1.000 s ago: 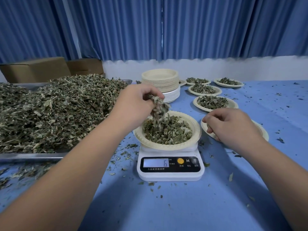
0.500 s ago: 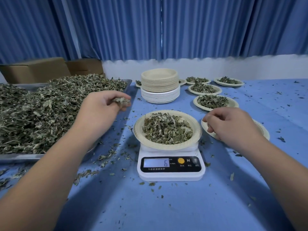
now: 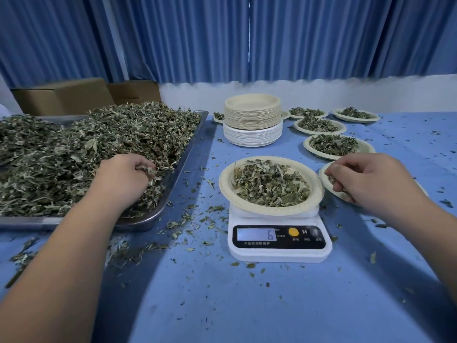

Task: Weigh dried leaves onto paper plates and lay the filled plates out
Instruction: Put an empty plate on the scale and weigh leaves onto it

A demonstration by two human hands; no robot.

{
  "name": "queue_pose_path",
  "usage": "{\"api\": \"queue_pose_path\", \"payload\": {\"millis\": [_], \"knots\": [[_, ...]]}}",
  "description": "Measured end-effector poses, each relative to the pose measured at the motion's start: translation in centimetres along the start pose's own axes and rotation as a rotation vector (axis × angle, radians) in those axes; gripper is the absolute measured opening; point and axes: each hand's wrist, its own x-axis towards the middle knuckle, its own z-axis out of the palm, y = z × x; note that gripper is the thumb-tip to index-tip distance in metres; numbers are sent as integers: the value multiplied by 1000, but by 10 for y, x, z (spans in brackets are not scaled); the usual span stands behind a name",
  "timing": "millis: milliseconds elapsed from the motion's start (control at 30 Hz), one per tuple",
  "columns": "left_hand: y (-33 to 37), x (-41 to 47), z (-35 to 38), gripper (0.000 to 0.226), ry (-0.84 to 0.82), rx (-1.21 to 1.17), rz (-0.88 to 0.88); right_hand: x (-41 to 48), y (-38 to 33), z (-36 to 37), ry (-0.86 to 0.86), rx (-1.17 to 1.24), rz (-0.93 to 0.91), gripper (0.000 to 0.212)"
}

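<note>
Table (image 3: 247,308): blue-covered, carries everything; crumbs scattered between tray and scale.
Tray (image 3: 29,223): heaped dried leaves (image 3: 74,149), set left within that arm's reach.
Laid-out plates (image 3: 307,144): filled, ranged behind right, away from the weighing.
Scale (image 3: 279,253): centre; display reads 6, other digits illegible.
Weighing plate (image 3: 223,184): on scale, leaves inside.
Left hand (image 3: 123,179): grip clamped on a pinch of the heap.
Right hand (image 3: 368,179): curled over near plate (image 3: 322,175), mostly hidden; cannot tell whether the grip holds anything.

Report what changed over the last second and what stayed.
The left hand swung left from above the leaf-filled cream paper plate on the white digital scale, carrying a pinch of dried green leaves back to the heaped metal tray. The right hand, plate and scale stayed put.
</note>
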Motion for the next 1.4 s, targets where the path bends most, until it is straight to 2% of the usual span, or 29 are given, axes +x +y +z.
{"api": "queue_pose_path", "payload": {"millis": [200,333,467,733,867,967,1067,1167,1200,1300,1400], "knots": [[-2,-1,0,36,-33,99,-7,-1,-1,1,-2,-12,-13,24],[1,-4,-1,35,22,72,-10,0,-1,1,-8,-12,-26,25],[6,-8,1,32,3,66,-14,0,0,1,-10,-10,-26,24],[14,-14,5,22,43,75,70,2,3,3,-9,-9,-39,23],[35,-28,11,21,127,-86,220,3,4,3,-56,5,10,24],[55,-41,25,21,133,-207,249,3,3,8,-135,144,124,27],[65,-50,41,22,56,-167,251,2,2,12,-182,243,203,35],[68,-55,52,49,-127,-55,228,1,1,13,-216,327,251,37],[67,-57,54,51,-178,-65,208,1,1,14,-225,354,263,36],[70,-59,56,44,-229,-191,180,-1,0,17,-234,457,282,28],[73,-59,55,53,-219,-404,126,1,-2,14,-200,571,299,17]]}}
